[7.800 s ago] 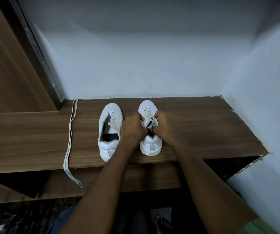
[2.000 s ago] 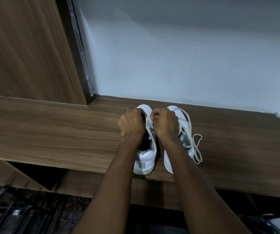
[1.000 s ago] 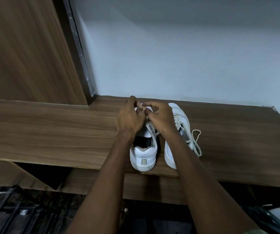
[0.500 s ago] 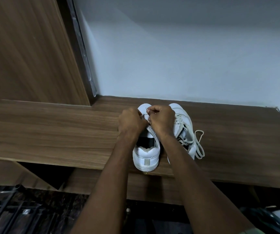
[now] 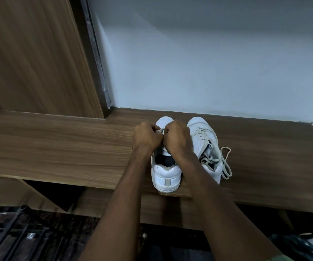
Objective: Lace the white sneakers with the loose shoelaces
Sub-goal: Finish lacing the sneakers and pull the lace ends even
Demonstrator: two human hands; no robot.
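Two white sneakers sit side by side, toes to the wall, on the wooden bench point(image 5: 61, 147), heels near its front edge; the right sneaker point(image 5: 201, 134) looks done, w/ lace crossings running up the front and its lace ends point(image 5: 225, 162) looping loose onto the bench beside it, not tied as far as I can see.

Left sneaker point(image 5: 166, 176) is the one in work; both hands are bunched over its front, near the toe end; left hand point(image 5: 146, 137) has fingers curled in, right hand point(image 5: 178, 138) likewise, knuckles nearly touching; between them a short bit of lace point(image 5: 161, 130) shows, pinched from both sides.

How many holes are threaded on this shoe can't be told, hands cover them; the tongue area behind the hands looks open and dark w/ no crossings visible there, so my guess is only the lowest rows are in so far.

Approx. halfway overall: one shoe laced; second begun; remaining is to work the lace up the rest of the holes, maybe tidy the ends.
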